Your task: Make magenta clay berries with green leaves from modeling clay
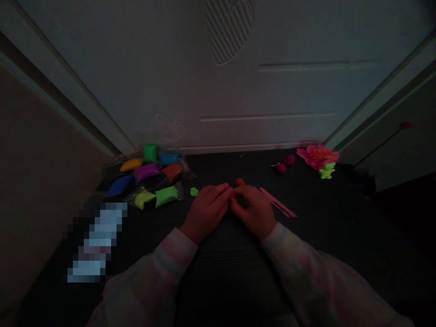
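My left hand (207,210) and my right hand (255,210) meet over the dark table, fingertips together. Between them shows a small bit of pink modelling clay (232,193), mostly hidden by the fingers. Both hands are closed on it. Just behind the right fingers lies an orange-brown lump (240,181). Pink flat modelling tools (279,203) rest to the right of that hand, partly covered by it. A small light-green clay piece (194,192) sits left of my left hand.
At the back left are several clear bags of coloured clay (147,171). A blurred-out bright rectangle (98,245) lies at the left. Toward the back right are dark-pink cherry-like shapes (281,168), a pink ruffled flower shape (316,156) and a yellow-green figure (327,171). A white panel (272,95) stands behind.
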### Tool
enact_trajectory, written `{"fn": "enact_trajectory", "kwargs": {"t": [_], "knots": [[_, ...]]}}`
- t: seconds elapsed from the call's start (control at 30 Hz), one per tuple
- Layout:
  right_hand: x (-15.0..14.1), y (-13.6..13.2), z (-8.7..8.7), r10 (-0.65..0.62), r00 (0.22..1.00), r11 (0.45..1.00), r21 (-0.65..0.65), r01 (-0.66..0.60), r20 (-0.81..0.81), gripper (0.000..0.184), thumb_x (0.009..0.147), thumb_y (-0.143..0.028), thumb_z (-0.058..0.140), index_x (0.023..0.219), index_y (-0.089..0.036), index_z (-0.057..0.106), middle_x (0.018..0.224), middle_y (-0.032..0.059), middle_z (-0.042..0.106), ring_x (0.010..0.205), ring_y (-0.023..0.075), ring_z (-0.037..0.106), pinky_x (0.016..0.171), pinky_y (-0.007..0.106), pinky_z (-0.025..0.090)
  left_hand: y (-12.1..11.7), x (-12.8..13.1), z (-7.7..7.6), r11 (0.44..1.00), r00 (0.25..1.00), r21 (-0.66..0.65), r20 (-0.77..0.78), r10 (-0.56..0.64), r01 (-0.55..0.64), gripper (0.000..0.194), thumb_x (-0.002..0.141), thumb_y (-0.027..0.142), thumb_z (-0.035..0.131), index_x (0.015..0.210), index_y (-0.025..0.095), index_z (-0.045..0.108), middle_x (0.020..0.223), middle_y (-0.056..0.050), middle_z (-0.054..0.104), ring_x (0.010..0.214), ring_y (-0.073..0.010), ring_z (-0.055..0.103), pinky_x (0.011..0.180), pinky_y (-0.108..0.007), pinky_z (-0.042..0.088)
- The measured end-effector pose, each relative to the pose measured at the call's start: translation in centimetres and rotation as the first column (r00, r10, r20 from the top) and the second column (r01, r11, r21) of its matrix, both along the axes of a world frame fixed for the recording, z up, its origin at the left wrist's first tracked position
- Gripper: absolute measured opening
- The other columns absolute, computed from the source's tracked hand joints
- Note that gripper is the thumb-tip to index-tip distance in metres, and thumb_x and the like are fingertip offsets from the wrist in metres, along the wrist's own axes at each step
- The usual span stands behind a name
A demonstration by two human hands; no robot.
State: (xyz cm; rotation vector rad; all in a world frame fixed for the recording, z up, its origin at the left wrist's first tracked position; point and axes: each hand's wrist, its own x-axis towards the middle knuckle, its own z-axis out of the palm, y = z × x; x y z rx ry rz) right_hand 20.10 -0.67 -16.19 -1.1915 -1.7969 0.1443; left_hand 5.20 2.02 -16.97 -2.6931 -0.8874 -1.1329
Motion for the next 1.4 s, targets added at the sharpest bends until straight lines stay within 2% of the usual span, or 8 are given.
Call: {"fn": "enact_trajectory", "kwargs": {"t": [0.2,0.37,0.47,0.57,0.77,0.93,1.07,1.4], "knots": [[-0.1,-0.2,0.5,0.012,0.998,1.0,-0.016,-0.013,-0.068,0.006,0.074,-0.014,0.052,0.076,-0.019,0.056,0.068,0.0012,0.063,0.066,0.0143,0.06,0.065,0.028,0.049,0.4,0.0,-0.1,0.999,0.998,0.0,0.047,0.049,-0.049,0.021,0.079,0.015,0.052,0.099,0.013,0.056,0.097,-0.01,0.062,0.089,-0.016,0.057,0.077,-0.03,0.05],[0.3,-0.7,0.4,-0.008,0.982,0.999,-0.037,0.001,-0.19,0.006,0.077,-0.016,0.05,0.08,-0.02,0.053,0.074,0.0014,0.061,0.076,0.0152,0.061,0.076,0.032,0.048,0.7,-0.1,-0.1,0.984,0.977,-0.038,0.118,0.178,-0.174,0.02,0.078,0.016,0.052,0.097,0.013,0.056,0.098,-0.01,0.061,0.092,-0.0168,0.057,0.079,-0.031,0.049],[0.4,-0.6,0.0,-0.016,0.973,0.998,-0.061,0.002,-0.229,0.017,0.078,-0.016,0.048,0.094,-0.019,0.051,0.086,0.0049,0.059,0.081,0.0158,0.06,0.075,0.033,0.049,0.6,0.0,-0.2,0.983,0.974,-0.037,0.136,0.182,-0.178,0.02,0.078,0.017,0.053,0.097,0.014,0.055,0.097,-0.009,0.061,0.091,-0.0166,0.057,0.08,-0.031,0.049],[0.2,-0.2,-0.1,0.023,0.986,0.996,-0.084,-0.038,-0.165,0.028,0.075,-0.02,0.055,0.103,-0.02,0.05,0.092,0.0056,0.059,0.08,0.0163,0.059,0.071,0.033,0.05,0.4,0.1,-0.2,0.988,0.982,-0.01,0.109,0.151,-0.151,0.02,0.079,0.017,0.051,0.098,0.014,0.056,0.098,-0.009,0.061,0.09,-0.0166,0.056,0.078,-0.031,0.049],[0.1,-0.1,0.0,0.031,0.996,0.997,-0.072,-0.037,-0.087,0.007,0.078,-0.023,0.053,0.085,-0.021,0.056,0.078,0.0026,0.064,0.073,0.0156,0.06,0.07,0.031,0.048,-0.1,0.2,-0.1,0.992,0.993,0.045,0.039,0.114,-0.116,0.021,0.079,0.018,0.049,0.097,0.012,0.058,0.095,-0.011,0.06,0.085,-0.0175,0.055,0.073,-0.031,0.049],[0.0,-0.3,0.0,0.031,0.996,0.997,-0.067,-0.037,-0.082,0.005,0.078,-0.022,0.053,0.081,-0.021,0.057,0.074,0.0015,0.064,0.073,0.016,0.06,0.07,0.032,0.048,-0.2,0.2,0.1,0.98,0.981,0.037,-0.002,0.196,-0.196,0.023,0.08,0.018,0.047,0.098,0.018,0.061,0.099,-0.01,0.058,0.084,-0.0193,0.053,0.071,-0.034,0.046],[-0.1,-0.2,0.1,0.019,0.996,0.996,-0.087,-0.026,-0.088,0.005,0.077,-0.019,0.052,0.078,-0.021,0.056,0.071,0.0011,0.063,0.068,0.015,0.059,0.065,0.03,0.047,-0.3,0.2,0.4,0.982,0.981,0.023,-0.034,0.189,-0.189,0.026,0.08,0.018,0.046,0.101,0.019,0.061,0.102,-0.011,0.057,0.085,-0.0197,0.052,0.072,-0.035,0.045],[0.1,-0.1,0.1,0.001,0.98,0.954,-0.293,-0.06,-0.199,0.005,0.074,-0.022,0.053,0.074,-0.019,0.056,0.069,0.0009,0.061,0.064,0.0142,0.056,0.061,0.027,0.044,-0.3,-0.1,0.9,0.98,0.976,0.075,-0.106,0.192,-0.185,0.021,0.081,0.021,0.045,0.091,0.019,0.063,0.099,-0.009,0.06,0.083,-0.0186,0.053,0.071,-0.033,0.044]]}}
